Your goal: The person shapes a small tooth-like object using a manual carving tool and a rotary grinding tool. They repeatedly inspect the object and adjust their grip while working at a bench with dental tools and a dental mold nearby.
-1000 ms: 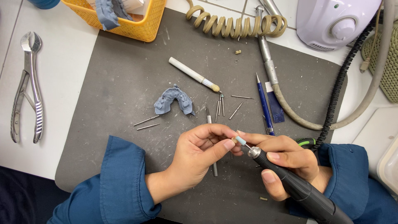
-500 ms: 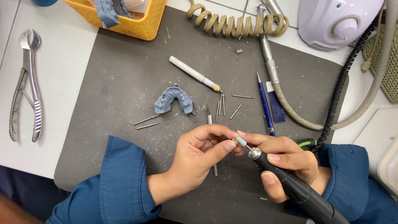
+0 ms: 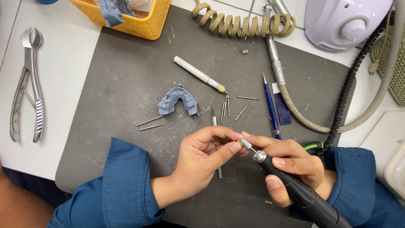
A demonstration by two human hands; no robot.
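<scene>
Little has changed over the last second: both hands sit in the same place near the front edge of the dark grey rubber mat [image 3: 126, 84], so the work looks like a steady, continuing hold. The right hand [image 3: 295, 164] is closed around the black rotary handpiece [image 3: 295, 192], whose small pale blue cylindrical tip [image 3: 246, 145] points at the left hand [image 3: 206, 160]. The left hand's thumb and fingers are pinched at that tip; whether they hold anything I cannot tell. Towards the mat's middle lies a blue-grey dental cast [image 3: 178, 100], with thin metal burs [image 3: 225, 105] just beside it. Off the mat's left edge, on the white surface [image 3: 63, 63], lie steel pliers [image 3: 27, 84].
</scene>
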